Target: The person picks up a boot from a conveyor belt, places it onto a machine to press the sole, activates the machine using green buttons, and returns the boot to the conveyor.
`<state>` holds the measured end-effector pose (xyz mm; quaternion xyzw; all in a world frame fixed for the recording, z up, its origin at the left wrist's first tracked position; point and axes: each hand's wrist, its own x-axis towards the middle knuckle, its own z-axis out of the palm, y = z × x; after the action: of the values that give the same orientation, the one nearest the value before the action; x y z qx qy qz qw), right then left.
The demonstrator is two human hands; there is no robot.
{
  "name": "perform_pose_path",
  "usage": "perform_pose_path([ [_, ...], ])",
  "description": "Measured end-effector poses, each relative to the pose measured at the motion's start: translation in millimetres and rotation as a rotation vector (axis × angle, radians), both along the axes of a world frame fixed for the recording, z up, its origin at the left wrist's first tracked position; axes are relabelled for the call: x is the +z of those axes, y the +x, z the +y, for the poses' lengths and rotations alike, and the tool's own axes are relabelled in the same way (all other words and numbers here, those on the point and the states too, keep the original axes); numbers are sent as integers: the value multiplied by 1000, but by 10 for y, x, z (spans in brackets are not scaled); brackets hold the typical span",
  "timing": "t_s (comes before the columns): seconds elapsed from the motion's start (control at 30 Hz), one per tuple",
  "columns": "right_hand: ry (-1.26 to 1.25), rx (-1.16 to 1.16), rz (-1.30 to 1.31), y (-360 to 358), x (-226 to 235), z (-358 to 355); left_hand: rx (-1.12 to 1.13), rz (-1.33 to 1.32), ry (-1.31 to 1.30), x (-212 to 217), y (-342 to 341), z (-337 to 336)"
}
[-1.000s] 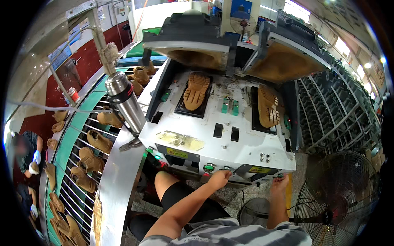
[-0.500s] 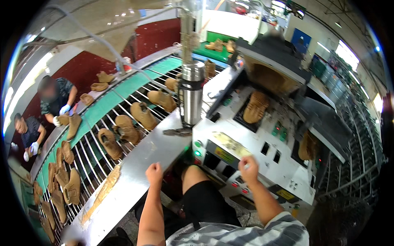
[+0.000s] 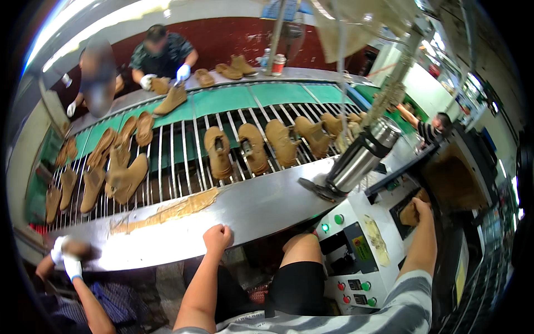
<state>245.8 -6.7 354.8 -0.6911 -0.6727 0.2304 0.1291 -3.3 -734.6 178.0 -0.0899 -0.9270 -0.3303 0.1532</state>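
Note:
My right hand (image 3: 421, 208) reaches into the open machine (image 3: 389, 222) on the right, its fingers closed round a tan boot (image 3: 409, 214) at the dark bed under the raised lid. Part of that boot is hidden by my hand. Near the front edge of the metal ledge (image 3: 261, 209), my left hand (image 3: 217, 238) is held in a fist, with nothing showing in it. Beyond the ledge, several tan boots (image 3: 254, 147) stand on a conveyor of metal bars.
A steel thermos (image 3: 364, 158) leans in view by the machine, beside a dark flat object (image 3: 317, 189). Buttons (image 3: 339, 219) line the machine's front. Two gloved co-workers (image 3: 161, 55) sit across the conveyor; another person's gloved hands (image 3: 72, 261) are at lower left.
My view has swung so the conveyor fills more of it. My right hand has gone from above the machine's front panel to the boot and grasped it. My left hand remains a fist.

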Motion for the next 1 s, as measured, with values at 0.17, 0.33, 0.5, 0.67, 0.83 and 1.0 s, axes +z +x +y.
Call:
perform_pose_path([
  [0.17, 338, -47, 30, 386, -46, 340, -4, -55, 79, -12, -22, -14],
  [0.33, 765, 91, 267, 515, 128, -1626, -20, -84, 143, -5, -39, -40],
  [0.5, 658, 75, 572, 931, -818, -1890, 134, -186, 432, -174, -167, -90],
  [0.67, 462, 271, 669, 437, -641, -2724, 29, -530, 1083, -230, -216, 255],
  [0.83, -170, 914, 962, -416, -38, -4246, -895, -745, 1258, 833, 531, 739],
  [1.0, -462, 1531, 507, -972, 566, -5223, -993, -965, 1679, 925, 398, -39],
])
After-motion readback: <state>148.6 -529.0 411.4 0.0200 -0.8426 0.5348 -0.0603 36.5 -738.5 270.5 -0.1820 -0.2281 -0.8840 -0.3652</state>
